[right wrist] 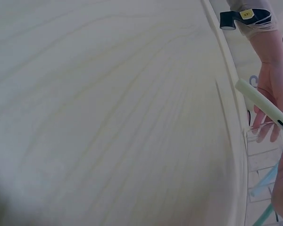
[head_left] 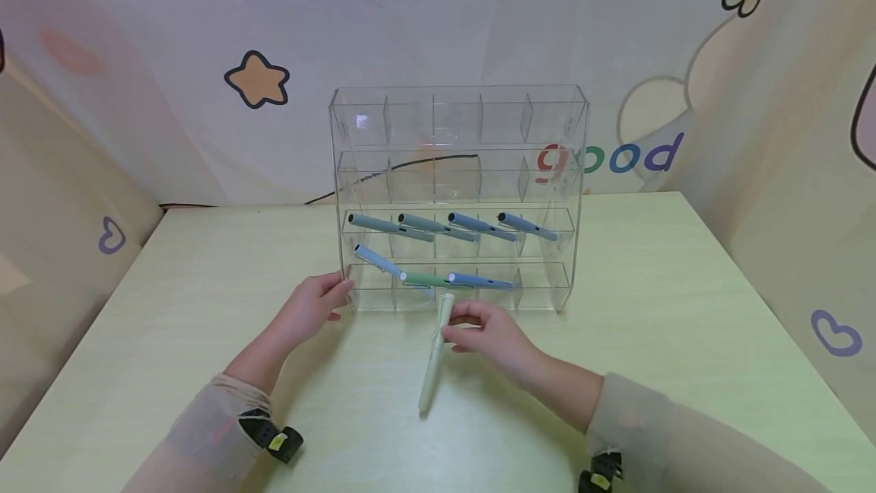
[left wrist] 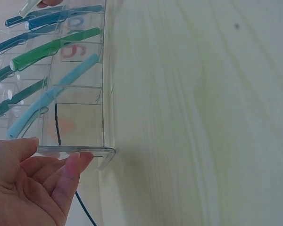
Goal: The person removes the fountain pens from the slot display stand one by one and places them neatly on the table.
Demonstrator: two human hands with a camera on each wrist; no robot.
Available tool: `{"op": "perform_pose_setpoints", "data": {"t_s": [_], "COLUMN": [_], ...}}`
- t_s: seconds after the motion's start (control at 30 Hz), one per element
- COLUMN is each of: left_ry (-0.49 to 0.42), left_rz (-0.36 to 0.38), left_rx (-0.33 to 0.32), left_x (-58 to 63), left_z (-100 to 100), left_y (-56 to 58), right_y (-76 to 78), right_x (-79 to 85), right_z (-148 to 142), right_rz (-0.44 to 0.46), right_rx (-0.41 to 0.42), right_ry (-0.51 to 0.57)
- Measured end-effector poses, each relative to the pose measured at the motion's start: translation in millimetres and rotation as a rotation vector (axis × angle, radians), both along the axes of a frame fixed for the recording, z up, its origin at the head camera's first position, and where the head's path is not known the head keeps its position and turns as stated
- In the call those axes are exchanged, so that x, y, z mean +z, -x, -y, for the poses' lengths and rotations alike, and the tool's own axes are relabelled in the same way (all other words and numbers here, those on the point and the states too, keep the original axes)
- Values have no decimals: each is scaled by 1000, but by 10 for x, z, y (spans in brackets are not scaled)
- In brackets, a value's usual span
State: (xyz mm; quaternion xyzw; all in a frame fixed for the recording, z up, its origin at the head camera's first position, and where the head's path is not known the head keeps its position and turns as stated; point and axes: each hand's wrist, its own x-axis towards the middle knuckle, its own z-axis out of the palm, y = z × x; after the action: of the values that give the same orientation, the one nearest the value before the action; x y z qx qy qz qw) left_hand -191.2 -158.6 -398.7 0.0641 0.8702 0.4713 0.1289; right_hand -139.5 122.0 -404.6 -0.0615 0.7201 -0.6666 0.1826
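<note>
A clear acrylic rack [head_left: 458,116] with tiers of small compartments stands on the table. My left hand [head_left: 311,306] holds its lower left side wall, thumb on one face and fingers on the other in the left wrist view. In front of the rack, my right hand [head_left: 494,337] pinches a pale green pen [head_left: 431,371] near its clip end, the other end slanting down toward me. Lying in the bottom tier are a light blue pen [left wrist: 52,96], a green pen [head_left: 423,279] and a blue pen [head_left: 482,281].
Several teal and blue pens, such as a teal pen [head_left: 386,227], lie in the tier above. The two upper tiers hold no pens. A dark cable [head_left: 322,198] runs behind the rack. A printed cloth [head_left: 171,36] hangs behind and beside the table [head_left: 650,287].
</note>
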Motion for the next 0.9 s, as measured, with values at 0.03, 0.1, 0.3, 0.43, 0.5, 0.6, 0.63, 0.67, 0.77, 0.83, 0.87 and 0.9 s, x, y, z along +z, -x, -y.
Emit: {"op": "perform_pose_setpoints", "data": {"t_s": [0.03, 0.1, 0.3, 0.43, 0.5, 0.6, 0.63, 0.67, 0.77, 0.83, 0.87, 0.9], "left_ry": [-2, -8, -13, -22, -25, -26, -25, -26, -29, -32, -34, -34], "left_rz": [-1, -4, 1, 4, 2, -4, -5, -2, 3, 6, 7, 6], "left_rx": [-1, -4, -9, -15, -16, -17, -16, -14, -11, -11, -10, -10], "left_x": [2, 3, 23, 35, 41, 47, 49, 51, 51, 49, 47, 45], "left_z": [1, 2, -7, -12, -15, -16, -16, -16, -18, -20, -19, -18], "left_y": [-2, -4, -32, -33, -28, -24, -25, -26, -28, -30, -30, -29], "right_y": [-3, -8, -21, -25, -20, -10, -7, -2, -4, -4, -1, 0], "right_x": [-13, -36, -122, -113, -101, -95, -94, -100, -82, -74, -69, -58], "right_z": [19, 66, 208, 280, 316, 370, 389, 405, 446, 466, 476, 486], "right_rz": [7, 28, 97, 94, 74, 24, 4, -13, -77, -128, -151, -180], "right_rx": [4, 17, 86, 121, 141, 191, 213, 237, 315, 359, 377, 389], "right_ry": [-4, -19, -91, -163, -210, -301, -331, -362, -467, -534, -564, -593]}}
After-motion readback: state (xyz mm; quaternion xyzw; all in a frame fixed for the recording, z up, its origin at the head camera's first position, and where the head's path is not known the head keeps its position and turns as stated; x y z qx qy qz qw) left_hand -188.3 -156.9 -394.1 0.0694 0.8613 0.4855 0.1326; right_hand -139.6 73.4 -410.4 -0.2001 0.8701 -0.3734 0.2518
